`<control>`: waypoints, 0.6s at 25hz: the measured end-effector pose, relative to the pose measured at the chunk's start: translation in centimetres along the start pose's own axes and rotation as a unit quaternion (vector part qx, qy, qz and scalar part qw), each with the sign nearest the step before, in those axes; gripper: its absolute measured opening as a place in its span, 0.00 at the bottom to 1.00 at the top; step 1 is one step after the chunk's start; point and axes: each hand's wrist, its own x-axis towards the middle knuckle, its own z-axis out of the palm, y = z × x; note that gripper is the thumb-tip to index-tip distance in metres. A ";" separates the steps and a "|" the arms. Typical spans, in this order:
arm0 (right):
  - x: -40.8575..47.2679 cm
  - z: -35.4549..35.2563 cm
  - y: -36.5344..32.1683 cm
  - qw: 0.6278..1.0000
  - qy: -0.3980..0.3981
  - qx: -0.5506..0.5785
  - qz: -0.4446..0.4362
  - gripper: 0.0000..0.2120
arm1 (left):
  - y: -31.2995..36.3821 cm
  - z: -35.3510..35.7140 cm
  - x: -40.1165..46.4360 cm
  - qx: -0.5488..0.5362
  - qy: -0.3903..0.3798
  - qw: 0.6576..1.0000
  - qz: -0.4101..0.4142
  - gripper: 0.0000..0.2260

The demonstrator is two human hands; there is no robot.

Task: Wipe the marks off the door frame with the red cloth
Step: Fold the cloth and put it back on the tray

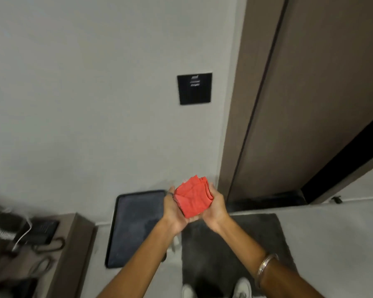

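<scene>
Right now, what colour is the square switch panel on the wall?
Black, with small pale markings near its top; the switch panel shows best in the head view.

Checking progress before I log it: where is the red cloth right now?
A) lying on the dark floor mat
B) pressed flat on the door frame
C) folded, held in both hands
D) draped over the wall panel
C: the folded red cloth sits cupped between the left hand and right hand, short of the door frame.

Red cloth (193, 196); brown door frame (243, 100); black wall plate (194, 88).
</scene>
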 end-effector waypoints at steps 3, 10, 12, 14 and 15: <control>1.7 0.0 4.4 0.966 0.042 -0.252 0.029 0.18 | -1.2 -6.3 1.8 0.017 0.044 0.998 -0.042 0.27; 10.5 0.1 16.5 0.891 0.128 -0.418 0.122 0.11 | -4.3 -19.4 9.9 0.024 0.144 0.988 -0.052 0.16; 13.1 0.6 19.5 0.893 0.136 -0.406 0.136 0.11 | -3.8 -21.6 12.2 0.049 0.170 0.983 -0.046 0.15; 15.2 1.7 21.2 0.888 0.130 -0.420 0.134 0.10 | -2.5 -23.6 14.7 0.071 0.180 0.981 -0.032 0.16; 15.8 2.2 21.7 0.881 0.125 -0.438 0.128 0.10 | -1.8 -23.9 15.5 0.099 0.187 0.977 -0.023 0.15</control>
